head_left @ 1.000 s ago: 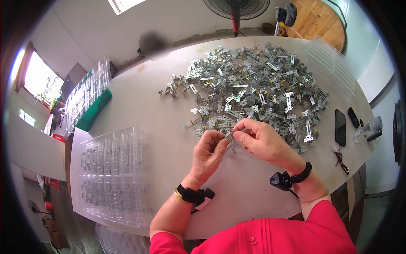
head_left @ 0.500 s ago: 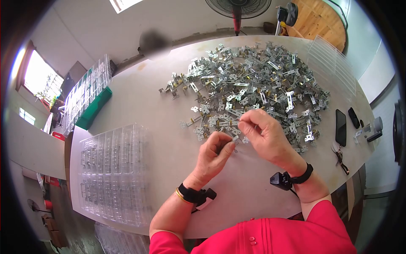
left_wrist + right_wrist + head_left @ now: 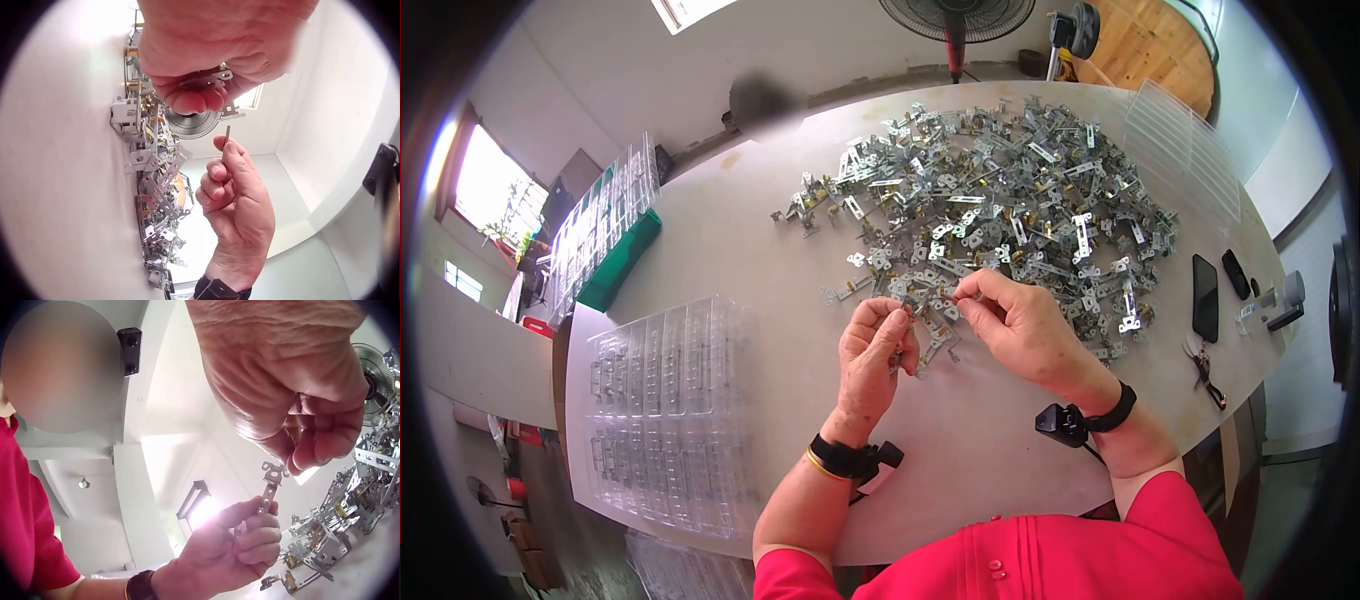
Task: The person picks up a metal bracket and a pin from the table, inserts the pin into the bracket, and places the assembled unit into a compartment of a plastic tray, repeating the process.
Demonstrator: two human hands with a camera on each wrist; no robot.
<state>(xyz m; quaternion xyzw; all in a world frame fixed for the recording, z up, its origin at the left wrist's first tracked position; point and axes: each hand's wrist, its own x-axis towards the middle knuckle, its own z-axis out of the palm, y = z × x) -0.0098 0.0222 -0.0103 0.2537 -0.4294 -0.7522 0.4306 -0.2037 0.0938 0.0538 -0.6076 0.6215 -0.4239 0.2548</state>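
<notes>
Bracket (image 3: 270, 487): flat metal bit with holes in it, one end poking out of my left hand (image 3: 868, 360), just off the near edge of the pile.
Left fingers: curled right round that bracket, thumb pressed on it, so pretty much closed up.
Pin (image 3: 227, 135): thin little metal rod, sticking out from my right hand (image 3: 1028, 335).
Right fingers: thumb and index pinch the pin, the rest curled in. The tips are near the left hand but not touching it.
Pile (image 3: 1000, 215): loads of metal brackets with brassy bits, heaped on the far side of the worktop (image 3: 730, 245) from me.
Clear trays (image 3: 665, 400): lying on my left, metal parts showing through the plastic.
Green tray (image 3: 622, 262): further off to the left, more clear plastic on it.
Right-hand clutter: phone (image 3: 1205, 300), with cutters (image 3: 1203, 375) lying just nearer to me.
</notes>
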